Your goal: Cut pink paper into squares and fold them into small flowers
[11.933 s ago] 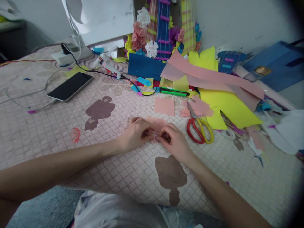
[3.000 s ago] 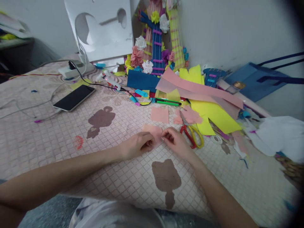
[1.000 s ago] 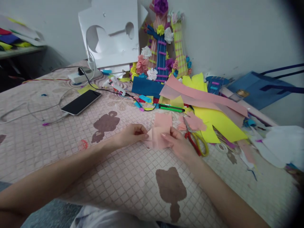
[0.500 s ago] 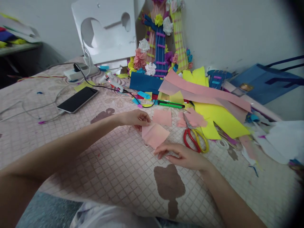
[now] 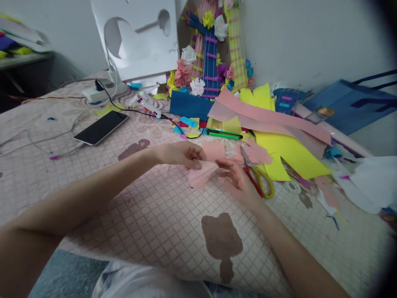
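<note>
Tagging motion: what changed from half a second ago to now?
The right hand moved forward, its fingers now at the right corner of the thin square pink paper sheet; whether they grip it is unclear. The sheet, spread out before, now looks folded or tilted. The left hand, shifted slightly right, kept its pinch. Unchanged: the metal scissors with red and yellow handles, the black-screened phone.

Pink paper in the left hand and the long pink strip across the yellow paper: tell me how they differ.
Size: the held pink paper is a small piece; the long pink strip is far longer.
Support: the held pink paper is pinched by the left hand, while the long pink strip lies across the yellow paper, untouched by either hand.
Both are pink.
</note>
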Demonstrator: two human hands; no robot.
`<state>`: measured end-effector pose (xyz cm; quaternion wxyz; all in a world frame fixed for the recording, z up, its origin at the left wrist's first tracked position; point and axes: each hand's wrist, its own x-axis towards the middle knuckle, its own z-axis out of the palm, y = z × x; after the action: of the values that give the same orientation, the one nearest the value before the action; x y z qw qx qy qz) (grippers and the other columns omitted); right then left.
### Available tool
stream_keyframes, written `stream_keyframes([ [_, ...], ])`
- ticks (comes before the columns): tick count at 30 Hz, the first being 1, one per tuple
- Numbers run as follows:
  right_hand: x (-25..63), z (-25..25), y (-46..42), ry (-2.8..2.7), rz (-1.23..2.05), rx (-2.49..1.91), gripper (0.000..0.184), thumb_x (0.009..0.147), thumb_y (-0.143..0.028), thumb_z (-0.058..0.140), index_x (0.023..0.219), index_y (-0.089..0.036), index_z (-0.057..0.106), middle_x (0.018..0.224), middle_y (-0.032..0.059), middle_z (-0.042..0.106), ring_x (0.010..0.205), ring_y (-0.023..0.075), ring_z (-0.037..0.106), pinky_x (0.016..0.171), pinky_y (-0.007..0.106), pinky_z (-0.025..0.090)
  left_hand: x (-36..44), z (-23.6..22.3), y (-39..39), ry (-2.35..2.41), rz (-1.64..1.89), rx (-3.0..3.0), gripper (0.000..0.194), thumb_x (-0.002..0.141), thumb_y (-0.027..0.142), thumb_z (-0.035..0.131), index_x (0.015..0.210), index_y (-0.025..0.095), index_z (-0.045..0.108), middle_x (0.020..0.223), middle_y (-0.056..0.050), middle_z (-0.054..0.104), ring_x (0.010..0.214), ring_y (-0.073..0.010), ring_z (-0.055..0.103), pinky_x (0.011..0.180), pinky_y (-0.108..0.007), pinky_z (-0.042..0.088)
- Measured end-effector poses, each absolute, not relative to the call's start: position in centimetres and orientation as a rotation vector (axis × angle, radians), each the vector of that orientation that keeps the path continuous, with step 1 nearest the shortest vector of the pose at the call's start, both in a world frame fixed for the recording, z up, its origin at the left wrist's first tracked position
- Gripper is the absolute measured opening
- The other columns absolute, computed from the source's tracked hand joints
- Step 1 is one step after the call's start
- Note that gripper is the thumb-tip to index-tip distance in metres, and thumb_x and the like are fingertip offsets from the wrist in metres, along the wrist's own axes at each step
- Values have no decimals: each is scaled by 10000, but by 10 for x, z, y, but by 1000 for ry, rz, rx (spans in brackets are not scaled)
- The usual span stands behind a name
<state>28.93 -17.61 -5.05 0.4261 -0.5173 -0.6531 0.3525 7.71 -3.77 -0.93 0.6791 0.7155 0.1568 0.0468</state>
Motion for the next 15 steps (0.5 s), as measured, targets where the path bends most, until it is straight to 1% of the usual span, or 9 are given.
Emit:
stream_keyframes([
  [2,284,-46,-180,-1612,1043,-1198,371,846,-313,564,1183,-281,413,1232,79,532,1127,214,523,917,407,451,78,2,-42,308,41,1608,215,716,207,701,915,163,635,791,-18,660,698,-122,611,601,-216,467],
  [5,277,-43,-188,-1478,1203,-1106,333,870,-324,516,1157,-316,347,1084,42,618,949,192,612,783,368,505,79,9,-41,325,1,1633,240,692,194,714,922,171,651,760,-13,658,692,-131,612,598,-222,466],
  [8,274,-45,-193,-1447,1224,-1099,333,899,-300,449,1209,-330,332,1002,23,639,785,167,632,663,323,519,78,2,-33,383,25,1678,296,672,200,724,959,173,656,714,-3,642,654,-125,600,581,-218,455],
  [10,274,-47,-193,-1552,1142,-1172,318,917,-255,397,1229,-321,386,1020,31,632,751,154,626,645,314,523,78,-7,-28,413,70,1727,315,668,202,722,974,167,656,726,-7,644,669,-123,600,593,-216,456],
  [11,275,-49,-192,-1639,1052,-1228,314,920,-228,379,1219,-313,428,1037,37,626,766,153,623,663,317,524,77,-13,-26,426,106,1758,316,671,199,716,978,164,653,754,-13,652,692,-123,603,609,-216,460],
  [13,276,-52,-189,-1847,813,-1323,326,908,-173,380,1188,-294,495,1072,49,611,849,166,612,741,338,519,76,-25,-24,443,190,1821,321,687,190,695,1001,162,638,846,-31,667,743,-119,609,648,-217,471],
  [15,277,-57,-187,-2021,612,-1359,358,881,-130,417,1193,-281,505,1100,63,585,919,181,589,794,353,509,74,-35,-23,439,241,1858,348,713,183,666,1055,158,605,937,-53,669,779,-115,616,682,-225,486],
])
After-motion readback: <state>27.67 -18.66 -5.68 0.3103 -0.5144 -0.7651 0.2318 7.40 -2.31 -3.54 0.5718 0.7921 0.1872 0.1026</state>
